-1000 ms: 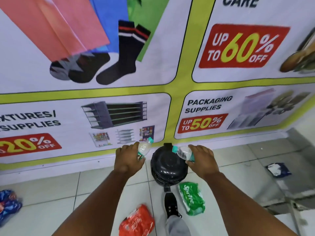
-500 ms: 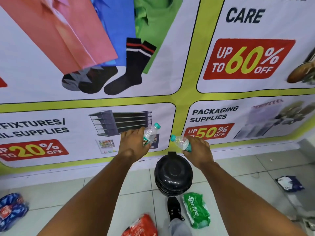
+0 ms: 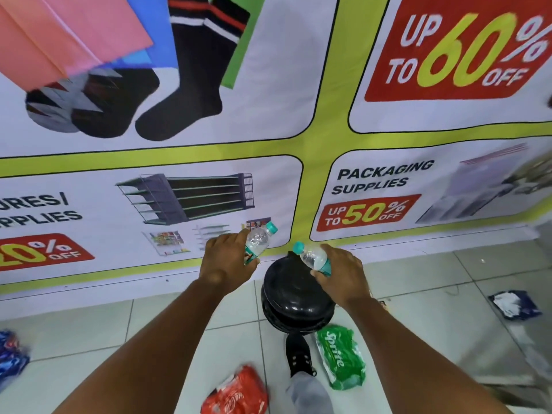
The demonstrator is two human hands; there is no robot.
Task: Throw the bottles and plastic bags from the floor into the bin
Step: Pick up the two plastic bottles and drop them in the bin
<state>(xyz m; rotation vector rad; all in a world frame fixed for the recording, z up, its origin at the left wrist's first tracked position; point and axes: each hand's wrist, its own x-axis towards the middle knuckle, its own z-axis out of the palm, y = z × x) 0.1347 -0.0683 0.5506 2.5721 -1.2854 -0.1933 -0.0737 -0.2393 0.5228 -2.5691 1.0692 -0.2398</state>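
A black pedal bin (image 3: 294,303) with its domed lid down stands on the tiled floor against the banner wall. My left hand (image 3: 228,258) grips a small clear bottle with a teal cap (image 3: 260,242), held left of the bin. My right hand (image 3: 340,271) grips a second small clear bottle (image 3: 313,256) just above the lid's back edge. My black shoe (image 3: 297,354) rests at the bin's front base. On the floor lie a green Sprite plastic bag (image 3: 340,358), a red plastic bag (image 3: 236,394), a blue and white bag (image 3: 515,304) and a blue bag (image 3: 10,358).
A large printed sale banner (image 3: 209,186) covers the wall right behind the bin. A grey metal frame or ledge (image 3: 534,380) sits at the lower right edge. Pale tiles (image 3: 418,279) spread left and right of the bin.
Both hands have stayed near the bin with their bottles; the right bottle now hovers over the lid. The view has moved closer to the wall. The lid remains down.
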